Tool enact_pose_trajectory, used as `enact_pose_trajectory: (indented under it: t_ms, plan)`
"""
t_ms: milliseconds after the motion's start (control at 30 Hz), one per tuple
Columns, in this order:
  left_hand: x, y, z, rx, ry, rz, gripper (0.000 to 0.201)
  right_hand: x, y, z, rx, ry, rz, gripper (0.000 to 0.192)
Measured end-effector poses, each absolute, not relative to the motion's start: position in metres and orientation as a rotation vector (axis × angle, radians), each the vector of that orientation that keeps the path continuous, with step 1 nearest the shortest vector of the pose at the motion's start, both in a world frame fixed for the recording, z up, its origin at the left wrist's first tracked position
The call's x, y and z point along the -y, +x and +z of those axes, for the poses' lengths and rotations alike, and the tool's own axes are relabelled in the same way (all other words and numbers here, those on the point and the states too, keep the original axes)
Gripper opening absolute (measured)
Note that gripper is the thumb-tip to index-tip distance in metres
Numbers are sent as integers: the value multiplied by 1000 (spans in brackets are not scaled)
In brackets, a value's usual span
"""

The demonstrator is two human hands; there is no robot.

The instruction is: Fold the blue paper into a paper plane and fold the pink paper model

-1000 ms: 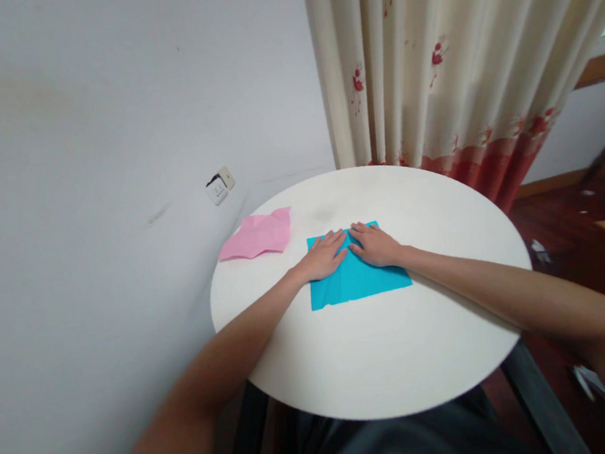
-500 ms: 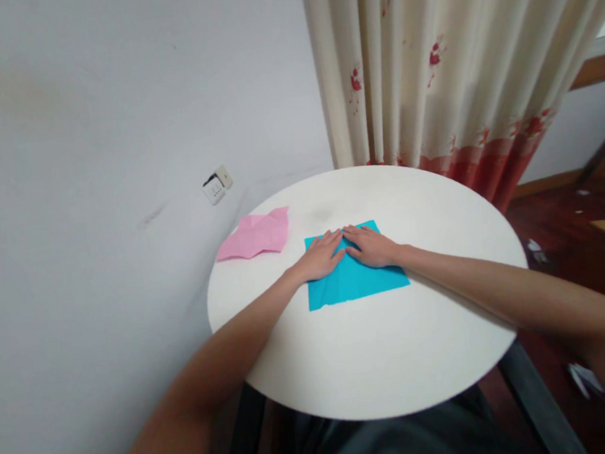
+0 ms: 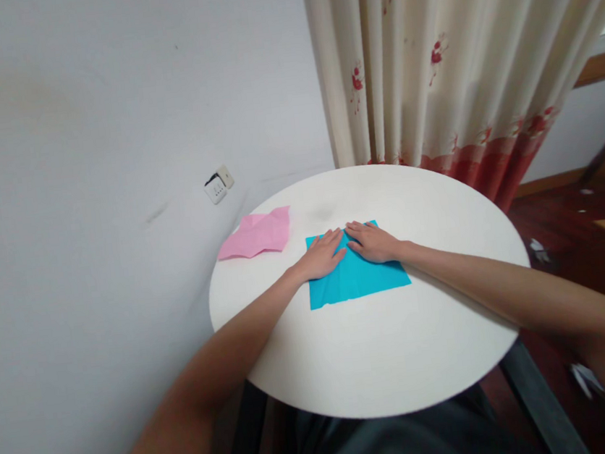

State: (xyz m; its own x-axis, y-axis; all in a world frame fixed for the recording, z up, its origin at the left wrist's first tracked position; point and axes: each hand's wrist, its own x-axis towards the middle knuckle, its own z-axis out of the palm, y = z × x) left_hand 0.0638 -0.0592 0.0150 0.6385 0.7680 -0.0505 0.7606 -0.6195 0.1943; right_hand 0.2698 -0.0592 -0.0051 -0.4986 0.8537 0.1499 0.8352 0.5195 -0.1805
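Note:
A bright blue sheet [image 3: 360,279], which looks like paper, lies flat near the middle of the round white table [image 3: 344,353]. Its near edge is slightly uneven. My left hand [image 3: 321,255] rests palm down on the sheet's left part, fingers stretched toward its far edge. On the right part my right hand [image 3: 373,242] lies flat as well, its fingertips close to the same edge. A small gap separates the two hands. Neither one grips anything. Parts of the sheet under both palms are hidden.
A creased pink sheet [image 3: 257,235] lies at the table's far left. The wall with a socket [image 3: 216,189] borders the left side. A flowered curtain [image 3: 415,61] hangs behind the table. White scraps [image 3: 539,251] lie on the dark floor at right.
My right hand has shifted slightly to the right, so the gap between the fingertips is a little wider. My left hand and both sheets stay nearly in place.

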Motion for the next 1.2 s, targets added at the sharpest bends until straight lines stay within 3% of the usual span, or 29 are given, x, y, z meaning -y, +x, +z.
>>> enact_pose_trajectory:
  t_ms: [833, 1200]
  plan:
    - [52, 60, 7, -1205, 2711, 83, 65, 61, 269, -6, 2528, -1435, 101, 56]
    - [56, 63, 13, -1234, 2673, 44, 64, 59, 273, -9, 2338, -1726, 114, 62]
